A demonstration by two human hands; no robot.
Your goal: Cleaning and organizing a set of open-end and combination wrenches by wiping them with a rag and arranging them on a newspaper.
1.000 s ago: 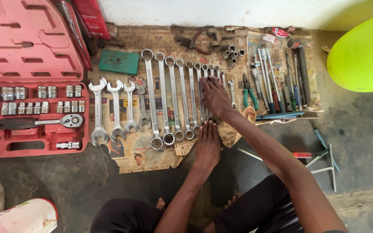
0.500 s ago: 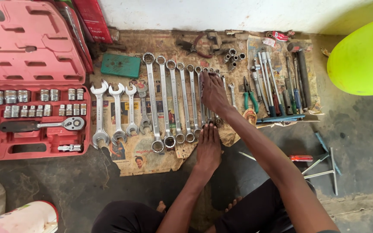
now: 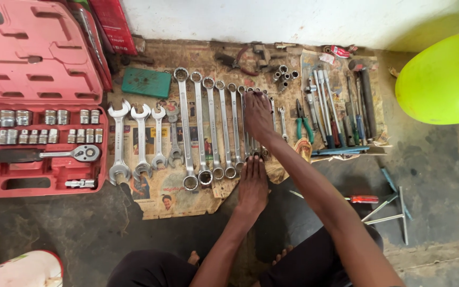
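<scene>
— At mid-frame, what lies under the hands?
— Small spanners (image 3: 249,123): right hand (image 3: 257,114) flat on them, left hand (image 3: 253,183), fingers together, at their lower ends.
— Around them?
— Larger spanners (image 3: 200,127) left, pliers (image 3: 303,123) right, red socket case (image 3: 38,143) far left.

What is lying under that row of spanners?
Old newspaper lies under the spanners. Both hands, left and right, cover some smaller spanners; the floor beneath is hidden.

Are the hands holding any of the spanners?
Nothing is held: the right hand and left hand lie flat on the small spanners, one at each end.
</scene>
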